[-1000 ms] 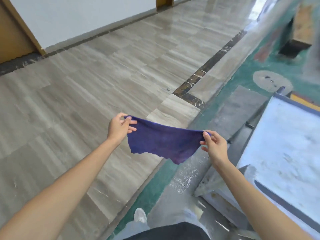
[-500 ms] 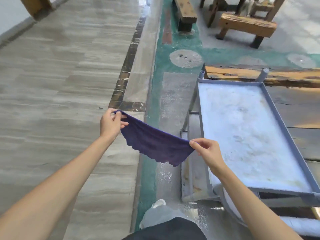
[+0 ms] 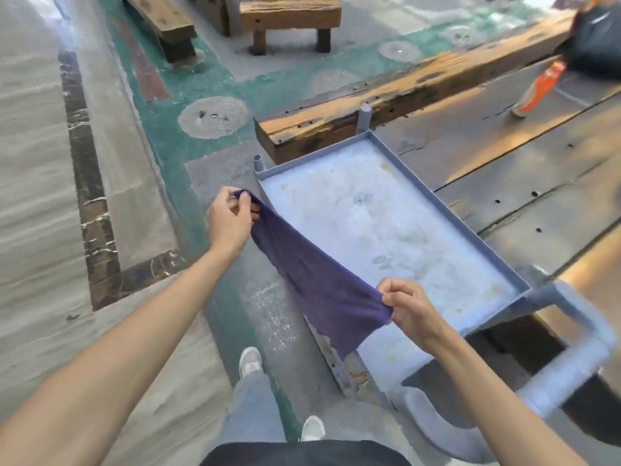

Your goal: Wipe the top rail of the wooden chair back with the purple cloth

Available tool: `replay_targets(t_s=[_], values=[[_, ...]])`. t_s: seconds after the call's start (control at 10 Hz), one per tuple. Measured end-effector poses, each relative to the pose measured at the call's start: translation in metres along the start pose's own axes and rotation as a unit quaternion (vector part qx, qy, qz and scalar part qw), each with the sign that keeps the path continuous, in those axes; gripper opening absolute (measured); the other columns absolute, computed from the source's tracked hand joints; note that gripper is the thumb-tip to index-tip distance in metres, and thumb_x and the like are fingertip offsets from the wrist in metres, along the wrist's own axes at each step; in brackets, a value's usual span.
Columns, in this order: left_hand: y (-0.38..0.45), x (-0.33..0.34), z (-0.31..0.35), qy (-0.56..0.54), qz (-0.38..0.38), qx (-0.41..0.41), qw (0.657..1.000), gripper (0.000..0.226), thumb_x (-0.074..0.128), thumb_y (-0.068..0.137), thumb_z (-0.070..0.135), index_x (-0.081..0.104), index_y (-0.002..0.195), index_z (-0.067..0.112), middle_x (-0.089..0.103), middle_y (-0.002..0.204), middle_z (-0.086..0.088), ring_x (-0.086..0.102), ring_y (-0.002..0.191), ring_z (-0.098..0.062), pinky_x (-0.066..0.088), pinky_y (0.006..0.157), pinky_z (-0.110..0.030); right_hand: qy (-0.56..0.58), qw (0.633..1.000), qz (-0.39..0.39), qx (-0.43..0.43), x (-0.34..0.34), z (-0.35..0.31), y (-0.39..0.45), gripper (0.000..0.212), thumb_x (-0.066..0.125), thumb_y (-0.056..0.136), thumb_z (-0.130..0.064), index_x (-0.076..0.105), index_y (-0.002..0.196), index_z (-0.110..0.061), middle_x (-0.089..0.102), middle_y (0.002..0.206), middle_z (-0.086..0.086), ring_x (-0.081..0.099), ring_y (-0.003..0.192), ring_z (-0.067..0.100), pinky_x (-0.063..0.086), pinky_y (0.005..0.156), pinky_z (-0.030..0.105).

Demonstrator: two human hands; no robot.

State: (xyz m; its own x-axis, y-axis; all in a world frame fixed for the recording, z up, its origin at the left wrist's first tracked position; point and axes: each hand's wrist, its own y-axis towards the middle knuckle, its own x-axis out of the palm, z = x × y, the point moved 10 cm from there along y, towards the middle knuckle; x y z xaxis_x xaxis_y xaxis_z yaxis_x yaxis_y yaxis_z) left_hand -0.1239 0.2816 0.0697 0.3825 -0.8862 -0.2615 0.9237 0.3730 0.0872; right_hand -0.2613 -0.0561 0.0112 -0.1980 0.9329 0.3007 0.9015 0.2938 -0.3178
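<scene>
purple cloth [image 3: 312,280] stretched in the air over the near-left corner of the grey metal tray [image 3: 470,230] | left hand [image 3: 230,223] pinches its far end, just left of the tray | right hand [image 3: 411,311] pinches its near end, above the tray's near edge | wooden bench [image 3: 289,15] well beyond the tray
</scene>
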Motion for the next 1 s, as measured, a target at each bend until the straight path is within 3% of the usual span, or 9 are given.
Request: replay_targets(t_s=[0.1,0.2,0.3,0.4,0.5,0.6,0.7,0.8,1.0], values=[[0.034,0.071,0.014,0.0,-0.073,0.02,0.997,0.015,0.053,0.1,0.022,0.055,0.086,0.028,0.074,0.073,0.002,0.071,0.058,-0.008,0.053,0.056,-0.02,0.051,0.994,0.098,-0.008,-0.043,-0.009,0.005,0.008,0.056,0.068,-0.007,0.061,0.065,-0.012,0.049,0.062,0.003,0.044,0.053,0.015,0.035,0.049,0.026],[0.064,0.151,0.013,0.028,-0.159,0.029,0.986,0.012,0.054,0.096,0.027,0.058,0.085,0.029,0.077,0.076,0.003,0.075,0.071,-0.012,0.06,0.071,-0.035,0.056,0.968,0.244,-0.021,-0.096,-0.014,0.008,0.016,0.048,0.078,-0.001,0.054,0.067,-0.01,0.046,0.061,0.001,0.042,0.053,0.013,0.031,0.051,0.028],[0.087,0.229,-0.001,0.089,-0.271,0.039,0.958,0.009,0.054,0.093,0.029,0.06,0.086,0.028,0.078,0.078,0.004,0.075,0.077,-0.015,0.059,0.084,-0.042,0.021,0.917,0.399,0.006,-0.147,-0.002,0.007,0.031,0.048,0.093,0.004,0.059,0.069,-0.013,0.052,0.065,-0.005,0.046,0.061,0.011,0.04,0.053,0.025],[0.102,0.288,-0.02,0.146,-0.345,0.046,0.926,0.01,0.055,0.091,0.029,0.062,0.089,0.021,0.077,0.077,0.006,0.075,0.078,-0.017,0.059,0.084,-0.043,-0.065,0.863,0.496,0.067,-0.177,0.011,-0.001,0.017,0.063,0.093,-0.011,0.07,0.078,-0.014,0.064,0.069,-0.011,0.053,0.064,0.009,0.041,0.053,0.022],[0.105,0.334,-0.038,0.207,-0.416,0.044,0.884,0.011,0.055,0.091,0.028,0.062,0.092,0.019,0.076,0.075,0.011,0.075,0.077,-0.013,0.059,0.084,-0.041,-0.082,0.813,0.571,0.081,-0.191,0.025,-0.011,0.007,0.072,0.091,-0.015,0.077,0.086,-0.016,0.072,0.077,-0.007,0.059,0.061,0.005,0.044,0.054,0.016],[0.105,0.367,-0.048,0.269,-0.464,0.068,0.841,0.016,0.053,0.09,0.028,0.064,0.098,0.019,0.078,0.081,0.01,0.072,0.09,-0.019,0.057,0.083,-0.041,-0.072,0.762,0.635,0.104,-0.191,0.039,-0.019,0.008,0.075,0.089,-0.014,0.077,0.085,-0.021,0.075,0.079,-0.001,0.064,0.061,0.01,0.048,0.057,0.015],[0.101,0.384,-0.055,0.313,-0.495,0.083,0.806,0.018,0.051,0.089,0.026,0.064,0.099,0.018,0.078,0.085,0.006,0.069,0.093,-0.024,0.057,0.081,-0.042,-0.034,0.717,0.685,0.12,-0.185,0.055,-0.024,0.008,0.074,0.089,-0.007,0.077,0.087,-0.014,0.075,0.079,0.006,0.068,0.063,0.013,0.054,0.057,0.018],[0.103,0.395,-0.055,0.326,-0.508,0.1,0.791,0.024,0.05,0.089,0.025,0.062,0.108,0.017,0.075,0.093,0.001,0.067,0.095,-0.027,0.055,0.082,-0.041,-0.032,0.674,0.727,0.129,-0.177,0.059,-0.029,0.014,0.072,0.088,-0.006,0.075,0.087,-0.02,0.076,0.086,0.004,0.072,0.072,0.017,0.059,0.073,0.029],[0.099,0.411,-0.017,0.302,-0.536,0.209,0.76,0.041,0.049,0.09,0.024,0.048,0.131,0.019,0.07,0.111,0.002,0.065,0.101,-0.031,0.048,0.081,-0.039,-0.026,0.665,0.738,0.113,-0.147,0.052,-0.028,0.017,0.067,0.092,-0.017,0.072,0.106,-0.025,0.068,0.12,0.001,0.071,0.087,0.015,0.062,0.084,0.045]])
